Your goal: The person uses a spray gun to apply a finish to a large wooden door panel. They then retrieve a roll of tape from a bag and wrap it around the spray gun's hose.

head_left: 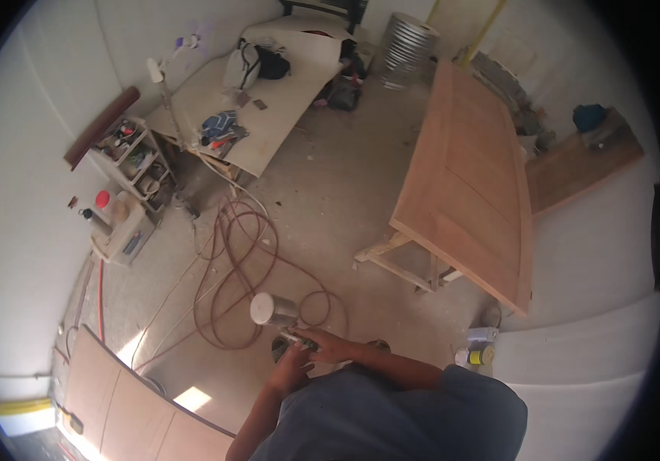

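In the lower middle of the view, a spray gun (297, 338) with a silver cylindrical cup (272, 308) is held close to my body. My right hand (322, 344) is closed on it from the right. My left hand (293, 364) grips it from below and left, its fingers partly hidden beside the right hand. Red hose (222, 280) lies in loops on the floor beyond my hands, with thinner pale lines beside it.
A wooden panel (461, 192) rests on trestles at right, a board (583, 165) behind it. A cluttered worktable (291, 115) stands at the back, shelves (134, 146) and a bin (126, 238) at left. Another panel (107, 384) is at lower left, cans (476, 353) at lower right.
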The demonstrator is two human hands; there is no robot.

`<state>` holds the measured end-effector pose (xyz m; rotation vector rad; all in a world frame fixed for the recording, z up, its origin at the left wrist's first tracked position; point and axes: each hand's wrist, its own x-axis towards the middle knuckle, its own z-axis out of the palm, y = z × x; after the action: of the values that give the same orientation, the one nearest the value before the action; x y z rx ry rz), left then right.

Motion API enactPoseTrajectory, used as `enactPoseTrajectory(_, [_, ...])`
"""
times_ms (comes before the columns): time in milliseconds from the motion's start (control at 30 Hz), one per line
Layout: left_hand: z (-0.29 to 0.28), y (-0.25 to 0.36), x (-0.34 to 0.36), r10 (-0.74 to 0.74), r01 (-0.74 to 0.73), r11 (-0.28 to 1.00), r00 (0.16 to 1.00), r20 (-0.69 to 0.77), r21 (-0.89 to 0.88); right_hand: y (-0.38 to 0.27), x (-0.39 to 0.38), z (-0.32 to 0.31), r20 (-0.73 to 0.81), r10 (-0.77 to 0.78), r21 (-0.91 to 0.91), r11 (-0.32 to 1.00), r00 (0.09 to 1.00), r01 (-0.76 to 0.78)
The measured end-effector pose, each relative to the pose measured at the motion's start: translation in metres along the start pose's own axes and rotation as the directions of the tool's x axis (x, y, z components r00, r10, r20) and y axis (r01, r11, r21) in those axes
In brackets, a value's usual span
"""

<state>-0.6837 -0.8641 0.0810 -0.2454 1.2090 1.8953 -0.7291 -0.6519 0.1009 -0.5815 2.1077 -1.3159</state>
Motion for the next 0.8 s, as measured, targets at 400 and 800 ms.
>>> enactPoseTrajectory(400, [-0.047, 0.036, 0.003, 0.159, -0.211, 0.938, 0.967, -0.198, -0.275, -0.064, 0.042, 0.030, -0.050, -0.152, 0.012, 0.988, 0.987, 0.153])
enactPoseTrajectory(800, [-0.055, 0.079, 0.029, 0.078, -0.063, 0.996, 0.962, -0.263, 0.068, 0.040, -0.116, 0.028, -0.227, 0.622, -0.135, 0.742, 0.750, -0.656])
